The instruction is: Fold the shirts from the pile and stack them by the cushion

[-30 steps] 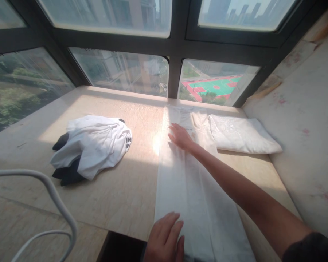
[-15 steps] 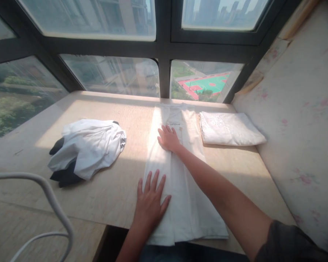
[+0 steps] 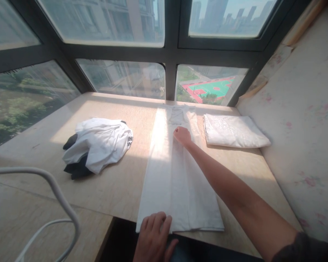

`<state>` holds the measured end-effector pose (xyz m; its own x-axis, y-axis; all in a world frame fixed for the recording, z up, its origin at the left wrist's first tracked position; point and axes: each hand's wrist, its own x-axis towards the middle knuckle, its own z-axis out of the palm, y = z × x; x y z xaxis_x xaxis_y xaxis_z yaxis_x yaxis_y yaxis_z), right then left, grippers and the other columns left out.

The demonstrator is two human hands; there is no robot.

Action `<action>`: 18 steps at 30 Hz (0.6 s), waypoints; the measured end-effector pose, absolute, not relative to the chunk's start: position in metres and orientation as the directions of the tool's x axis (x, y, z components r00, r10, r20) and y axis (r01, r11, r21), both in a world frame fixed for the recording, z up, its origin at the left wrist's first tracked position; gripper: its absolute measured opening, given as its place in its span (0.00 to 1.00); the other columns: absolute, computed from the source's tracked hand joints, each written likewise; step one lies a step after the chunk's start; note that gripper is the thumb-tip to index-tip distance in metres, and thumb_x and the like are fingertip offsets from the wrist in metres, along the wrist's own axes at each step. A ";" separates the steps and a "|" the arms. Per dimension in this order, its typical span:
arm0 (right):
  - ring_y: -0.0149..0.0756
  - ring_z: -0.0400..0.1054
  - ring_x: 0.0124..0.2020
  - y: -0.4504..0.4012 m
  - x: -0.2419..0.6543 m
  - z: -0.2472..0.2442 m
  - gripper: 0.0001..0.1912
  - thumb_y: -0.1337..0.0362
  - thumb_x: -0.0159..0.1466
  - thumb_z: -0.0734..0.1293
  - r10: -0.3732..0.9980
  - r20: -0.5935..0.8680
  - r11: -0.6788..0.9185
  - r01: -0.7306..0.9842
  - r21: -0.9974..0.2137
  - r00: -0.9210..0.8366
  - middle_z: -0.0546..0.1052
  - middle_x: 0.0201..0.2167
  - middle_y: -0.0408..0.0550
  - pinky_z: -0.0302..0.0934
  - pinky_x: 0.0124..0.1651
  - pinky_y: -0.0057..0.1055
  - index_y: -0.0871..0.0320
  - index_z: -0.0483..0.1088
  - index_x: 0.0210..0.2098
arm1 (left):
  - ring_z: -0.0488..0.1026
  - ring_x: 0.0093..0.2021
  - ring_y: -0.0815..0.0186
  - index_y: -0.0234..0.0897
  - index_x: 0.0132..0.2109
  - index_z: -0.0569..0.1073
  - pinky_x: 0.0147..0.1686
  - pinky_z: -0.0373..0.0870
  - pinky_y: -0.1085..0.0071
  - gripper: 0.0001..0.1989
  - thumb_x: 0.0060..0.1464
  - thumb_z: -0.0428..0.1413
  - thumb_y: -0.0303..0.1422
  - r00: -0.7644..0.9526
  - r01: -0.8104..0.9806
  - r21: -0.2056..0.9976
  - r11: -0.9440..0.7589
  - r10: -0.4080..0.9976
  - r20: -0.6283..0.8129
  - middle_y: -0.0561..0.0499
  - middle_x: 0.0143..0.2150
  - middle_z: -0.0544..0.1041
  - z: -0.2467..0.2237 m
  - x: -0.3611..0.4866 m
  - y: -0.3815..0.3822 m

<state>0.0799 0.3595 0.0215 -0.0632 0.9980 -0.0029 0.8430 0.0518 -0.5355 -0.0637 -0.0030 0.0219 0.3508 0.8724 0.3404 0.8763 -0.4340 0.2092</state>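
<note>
A white T-shirt, its sides folded in to a long strip, lies flat with its collar toward the window and its hem toward me. My right hand rests on it just below the collar, fingers curled closed at the cloth; the fingertips are partly hidden. At the hem's left corner is my left hand, its fingers bent over the edge and the thumb held apart below.
A crumpled white garment with black parts lies to the left. At the right, against the flowered wall, sits a folded white cloth item. A white cable loops at lower left. Windows rise behind the wooden surface.
My left hand has slid down from the shirt's middle to its hem. My right hand has gone from spread flat to curled closed near the collar. The view has shifted slightly.
</note>
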 end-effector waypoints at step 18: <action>0.38 0.73 0.37 0.378 0.066 0.027 0.10 0.62 0.63 0.61 1.000 -0.012 0.010 0.778 -0.629 -0.022 0.79 0.36 0.49 0.65 0.38 0.30 0.55 0.74 0.38 | 0.75 0.38 0.64 0.37 0.46 0.75 0.41 0.71 0.68 0.11 0.59 0.54 0.21 0.209 0.764 0.438 -0.475 0.823 0.529 0.48 0.37 0.79 0.028 -0.057 -0.006</action>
